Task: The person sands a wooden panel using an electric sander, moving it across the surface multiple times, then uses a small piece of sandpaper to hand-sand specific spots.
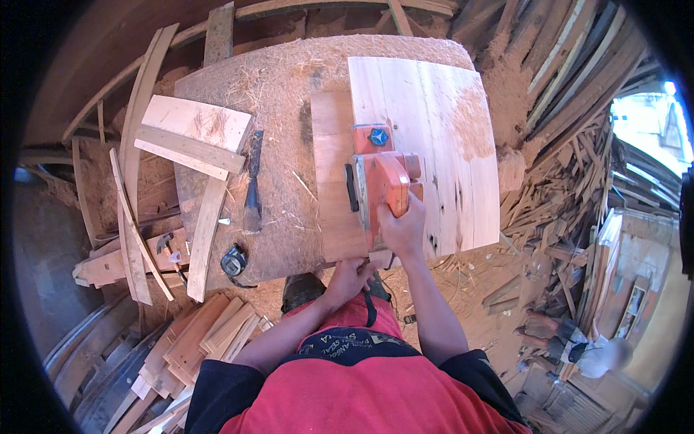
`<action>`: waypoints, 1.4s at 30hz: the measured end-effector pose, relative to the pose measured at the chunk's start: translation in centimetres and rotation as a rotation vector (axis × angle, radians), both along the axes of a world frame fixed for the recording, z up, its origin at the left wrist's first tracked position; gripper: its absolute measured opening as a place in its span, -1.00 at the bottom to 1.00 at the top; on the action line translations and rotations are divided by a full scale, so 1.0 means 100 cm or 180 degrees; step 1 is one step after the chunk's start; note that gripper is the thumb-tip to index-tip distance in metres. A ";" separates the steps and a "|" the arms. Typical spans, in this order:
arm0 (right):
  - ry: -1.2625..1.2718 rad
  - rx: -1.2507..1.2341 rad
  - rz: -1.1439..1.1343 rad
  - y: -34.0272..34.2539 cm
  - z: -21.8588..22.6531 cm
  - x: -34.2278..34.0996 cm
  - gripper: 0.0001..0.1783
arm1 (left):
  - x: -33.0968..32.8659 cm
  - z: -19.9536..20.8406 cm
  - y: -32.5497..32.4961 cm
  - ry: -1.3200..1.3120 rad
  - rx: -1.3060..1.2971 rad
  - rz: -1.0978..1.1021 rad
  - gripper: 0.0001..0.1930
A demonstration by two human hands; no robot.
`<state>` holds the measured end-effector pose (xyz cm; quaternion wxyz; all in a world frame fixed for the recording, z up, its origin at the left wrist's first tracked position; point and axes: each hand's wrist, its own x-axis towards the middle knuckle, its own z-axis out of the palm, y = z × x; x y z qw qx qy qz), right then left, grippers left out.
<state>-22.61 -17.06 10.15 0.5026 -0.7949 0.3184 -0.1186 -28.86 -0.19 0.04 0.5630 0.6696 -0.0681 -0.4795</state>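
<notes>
Planer [389, 179] fore-and-aft, knob end [379, 137] away.

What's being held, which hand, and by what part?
Right hand: orange power planer, by its handle. Left hand: at the workbench's near edge; can't tell if it's holding anything.

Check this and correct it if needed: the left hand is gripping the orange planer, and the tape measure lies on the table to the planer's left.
One thing is wrong: the head view shows the right hand, not the left hand, gripping the orange planer. The tape measure does lie on the table to its left.
</notes>
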 end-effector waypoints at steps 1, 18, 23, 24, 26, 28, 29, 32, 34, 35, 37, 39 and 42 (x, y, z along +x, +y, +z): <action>-0.0070 -0.0052 0.0013 -0.004 0.002 0.011 -0.81 | 0.002 0.003 -0.002 -0.0004 -0.0004 -0.0001 -0.58; 0.0058 -0.1656 0.0123 -0.126 -0.037 0.289 -0.62 | -0.004 0.014 -0.006 -0.0339 0.0343 0.0042 -0.56; -0.0152 -0.1126 0.0418 -0.101 -0.035 0.165 -0.63 | 0.024 0.008 0.022 -0.0192 0.0803 0.0539 -0.59; -0.0280 -0.1023 0.0596 -0.071 -0.016 0.114 -0.62 | 0.040 0.004 0.034 -0.0937 0.0366 0.1030 -0.58; -0.0075 -0.1045 0.0651 -0.049 0.000 -0.001 -0.45 | 0.106 0.039 0.023 -0.2116 0.0726 0.0677 -0.65; -0.0210 -0.0633 0.0506 -0.017 0.012 -0.099 -0.49 | 0.167 0.039 -0.003 -0.3180 0.0413 0.0655 -0.74; 0.0084 -0.0200 0.0324 0.003 0.019 -0.147 -0.58 | 0.198 0.034 -0.018 -0.3267 0.0533 0.0059 -0.67; 0.0604 0.0439 -0.0022 0.056 0.023 -0.244 -0.69 | 0.266 0.017 -0.071 -0.4544 0.0628 -0.0907 -0.55; 0.0681 0.0605 -0.0119 0.074 0.023 -0.273 -0.72 | 0.288 0.013 -0.097 -0.4543 0.0755 -0.1310 -0.51; 0.0696 0.0560 -0.0119 0.078 0.022 -0.279 -0.74 | 0.295 0.007 -0.109 -0.4577 0.0870 -0.1664 -0.51; 0.0529 0.0467 -0.0129 0.079 0.020 -0.277 -0.75 | 0.300 -0.002 -0.119 -0.4617 0.0955 -0.2047 -0.50; 0.0576 0.0464 -0.0152 0.074 0.023 -0.261 -0.74 | 0.296 -0.002 -0.116 -0.4686 0.0730 -0.1781 -0.56; 0.0674 0.0592 -0.0171 0.059 0.019 -0.231 -0.72 | 0.300 0.015 -0.126 -0.4121 0.1022 -0.1958 -0.67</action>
